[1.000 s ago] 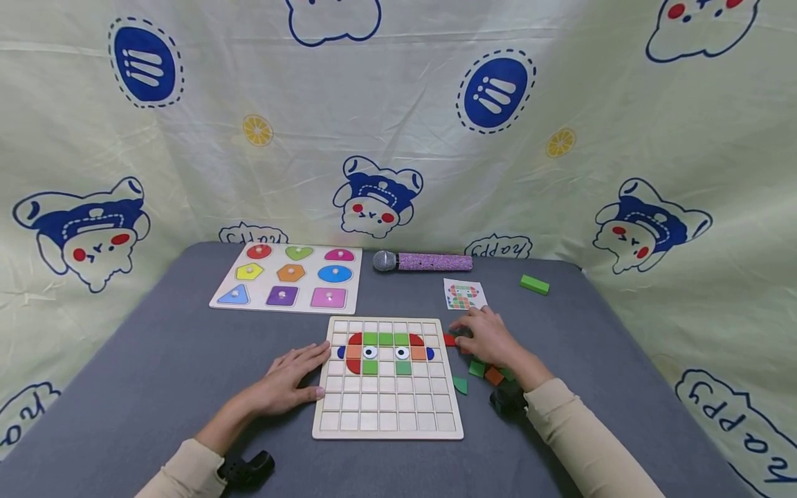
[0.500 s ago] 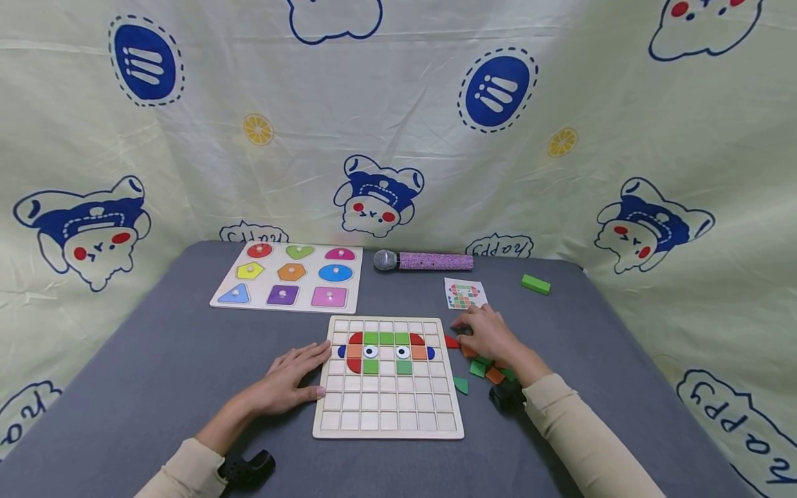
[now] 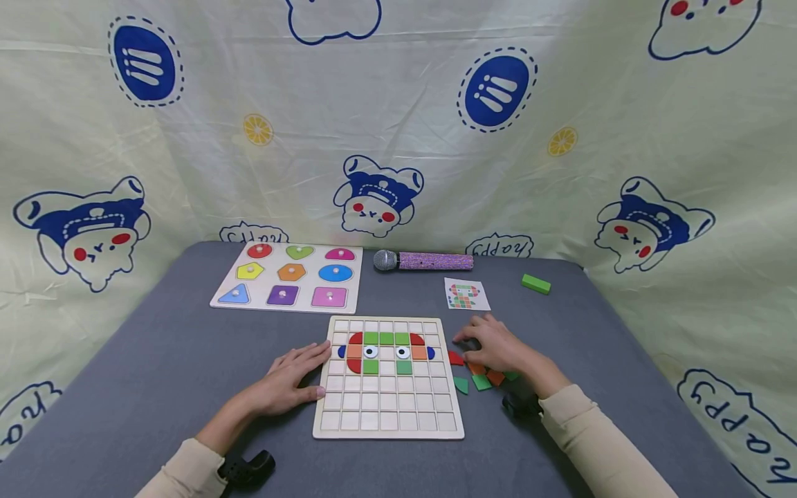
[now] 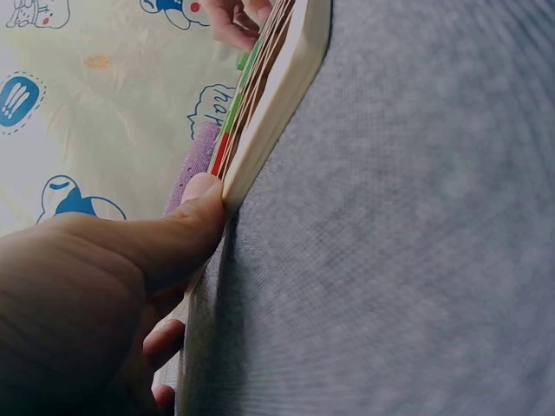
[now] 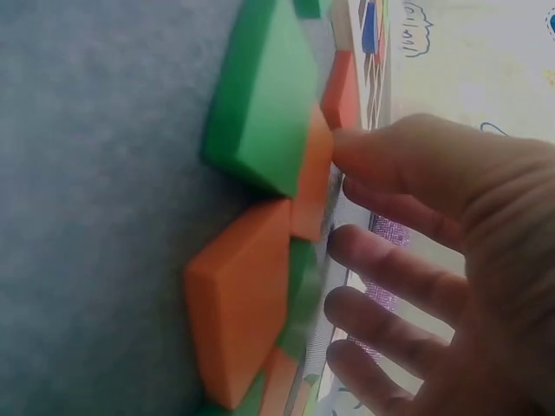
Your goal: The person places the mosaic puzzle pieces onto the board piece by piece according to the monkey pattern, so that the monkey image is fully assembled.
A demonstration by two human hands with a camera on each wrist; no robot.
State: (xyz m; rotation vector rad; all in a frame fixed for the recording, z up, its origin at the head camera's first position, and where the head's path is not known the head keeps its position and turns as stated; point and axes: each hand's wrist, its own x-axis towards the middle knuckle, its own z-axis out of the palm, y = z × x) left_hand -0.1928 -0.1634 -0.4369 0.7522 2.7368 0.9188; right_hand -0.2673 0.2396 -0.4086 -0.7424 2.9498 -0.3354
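The grid board [image 3: 386, 418] bears a partial colored pattern. Beyond its far left corner lies the shape board [image 3: 310, 283]. The left hand [image 3: 292, 377] rests along the grid board's left edge, fingers extended, some hidden behind the thumb from its wrist. Right of the board, the right hand [image 3: 495, 344] has its fingers spread and loosely bent, partly hiding overlapping loose pieces [image 3: 481, 382]; whether the thumb touches one, I cannot tell. Beyond the board, the picture card [image 3: 467, 295] shows print too small to read.
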